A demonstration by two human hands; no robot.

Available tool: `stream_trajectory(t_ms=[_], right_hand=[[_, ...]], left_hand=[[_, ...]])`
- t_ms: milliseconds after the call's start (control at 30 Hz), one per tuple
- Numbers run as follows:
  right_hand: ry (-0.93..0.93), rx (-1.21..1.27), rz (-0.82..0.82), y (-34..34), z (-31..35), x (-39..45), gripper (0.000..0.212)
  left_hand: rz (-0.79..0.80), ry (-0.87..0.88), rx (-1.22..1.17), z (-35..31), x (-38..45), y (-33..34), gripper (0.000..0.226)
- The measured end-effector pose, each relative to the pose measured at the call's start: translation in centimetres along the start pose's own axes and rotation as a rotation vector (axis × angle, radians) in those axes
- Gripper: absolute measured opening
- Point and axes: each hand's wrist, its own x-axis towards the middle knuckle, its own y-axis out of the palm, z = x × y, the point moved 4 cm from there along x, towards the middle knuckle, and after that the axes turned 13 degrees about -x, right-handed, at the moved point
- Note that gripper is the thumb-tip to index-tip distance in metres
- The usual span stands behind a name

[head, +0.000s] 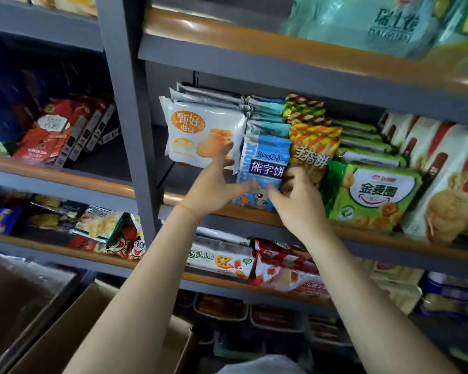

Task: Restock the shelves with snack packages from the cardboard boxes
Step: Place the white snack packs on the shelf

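Both hands working the blue cookie pack on the middle shelf.

Left hand [216, 190] is spreading wide against the blue pack [265, 168]; right hand [297, 201] is pinching its lower edge, beside the white pack [200, 133].

- Left hand [216, 184], fingers spread, touches white cookie package [200, 130].
- Right hand [297, 198] grips blue package [265, 168] on shelf [254, 211].
- Cardboard box [73, 333] below.

dim shelves, blurred edges, wide-angle bend
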Motion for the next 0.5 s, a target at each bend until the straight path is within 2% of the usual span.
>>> stream_trajectory(t_ms=[100,233,400,500], right_hand=[[0.010,-0.009,0.086,1.7,0.9,-0.1,0.039],[0.053,0.044,0.089,2.4,1.8,0.7,0.042],[0.115,0.079,0.059,3.4,1.9,0.7,0.050],[0.176,0.207,0.101,3.6,2.1,1.0,0.046]], left_hand=[[0.018,0.020,0.044,0.0,0.2,0.2,0.091],[0.032,0.040,0.067,-0.4,0.6,0.0,0.079],[0.123,0.035,0.089,-0.3,0.9,0.4,0.085],[0.152,0.040,0.099,-0.4,1.0,0.5,0.086]])
